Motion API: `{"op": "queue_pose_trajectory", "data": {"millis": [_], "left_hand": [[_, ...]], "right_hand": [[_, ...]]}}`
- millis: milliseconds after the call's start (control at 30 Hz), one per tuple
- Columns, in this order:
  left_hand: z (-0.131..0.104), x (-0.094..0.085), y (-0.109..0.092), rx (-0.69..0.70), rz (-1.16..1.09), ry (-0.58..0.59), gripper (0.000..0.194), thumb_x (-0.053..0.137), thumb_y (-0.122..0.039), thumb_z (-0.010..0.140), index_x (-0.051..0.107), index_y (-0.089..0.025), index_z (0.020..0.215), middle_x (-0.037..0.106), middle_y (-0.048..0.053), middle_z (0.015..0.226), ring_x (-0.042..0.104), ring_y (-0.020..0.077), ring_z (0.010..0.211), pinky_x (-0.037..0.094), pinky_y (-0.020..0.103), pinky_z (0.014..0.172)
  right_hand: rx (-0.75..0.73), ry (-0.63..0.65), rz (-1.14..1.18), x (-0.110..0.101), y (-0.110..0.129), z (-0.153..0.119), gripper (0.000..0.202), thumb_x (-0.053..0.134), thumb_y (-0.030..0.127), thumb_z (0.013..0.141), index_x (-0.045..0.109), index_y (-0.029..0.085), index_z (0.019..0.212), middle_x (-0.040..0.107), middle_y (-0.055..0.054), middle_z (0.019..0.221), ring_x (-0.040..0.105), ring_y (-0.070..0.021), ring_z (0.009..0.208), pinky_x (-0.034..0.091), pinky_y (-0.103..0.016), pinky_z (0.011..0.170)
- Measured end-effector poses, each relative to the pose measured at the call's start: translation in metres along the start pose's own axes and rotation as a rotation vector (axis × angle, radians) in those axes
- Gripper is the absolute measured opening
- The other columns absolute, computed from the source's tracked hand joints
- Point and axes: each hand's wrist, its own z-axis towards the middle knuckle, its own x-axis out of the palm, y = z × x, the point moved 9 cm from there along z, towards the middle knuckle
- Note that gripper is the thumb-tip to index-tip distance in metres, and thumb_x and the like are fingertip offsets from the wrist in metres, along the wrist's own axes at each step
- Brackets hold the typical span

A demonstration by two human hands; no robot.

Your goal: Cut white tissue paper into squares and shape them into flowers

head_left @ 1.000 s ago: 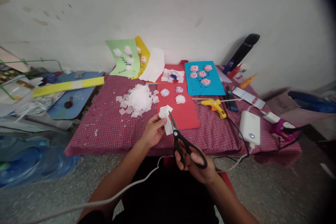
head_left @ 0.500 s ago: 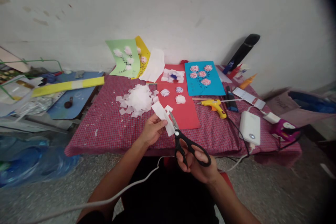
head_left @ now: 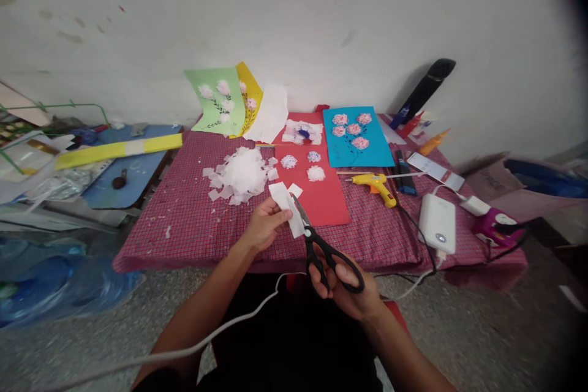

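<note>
A white strip of thin paper is pinched between the thumb and fingers of my left hand. My right hand has its fingers through the handles of black-handled scissors. The scissor blades lie along the strip's right side, nearly closed. A small white piece shows by the blade tips. Beyond the hands, a red sheet of paper carries several small paper flowers. To the left rises a heap of cut white paper squares.
Right of the red sheet are a yellow glue gun, a phone, a white power bank and a purple power socket. A blue flower card and a green one stand behind. A white cable crosses my lap.
The scissor blades have come closer together on the strip, and the handles have drawn in slightly. My left hand and the strip have shifted only a little.
</note>
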Motion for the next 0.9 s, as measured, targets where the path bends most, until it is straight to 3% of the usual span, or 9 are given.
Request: {"op": "queue_pose_trajectory", "data": {"millis": [533,900], "left_hand": [[-0.001,0.003,-0.015,0.047,0.125,0.051,0.042,0.086,-0.026,0.07,0.072,-0.017,0.109,0.078,0.008,0.101,0.074,0.0203,0.084,0.059,0.032,0.077],[-0.001,-0.003,-0.007,-0.004,0.068,0.025,0.046,0.089,-0.023,0.067,0.073,-0.017,0.11,0.078,0.008,0.097,0.074,0.0217,0.084,0.059,0.034,0.078]], "right_hand": [[-0.001,-0.023,-0.009,-0.001,0.003,-0.003,0.056,0.073,0.057,0.081,0.07,0.019,0.122,0.068,-0.009,0.086,0.055,-0.0158,0.06,0.027,-0.028,0.054],[-0.004,-0.006,-0.056,-0.006,0.005,-0.003,0.058,0.07,0.057,0.084,0.068,0.017,0.126,0.068,-0.009,0.085,0.056,-0.016,0.06,0.03,-0.028,0.053]]}}
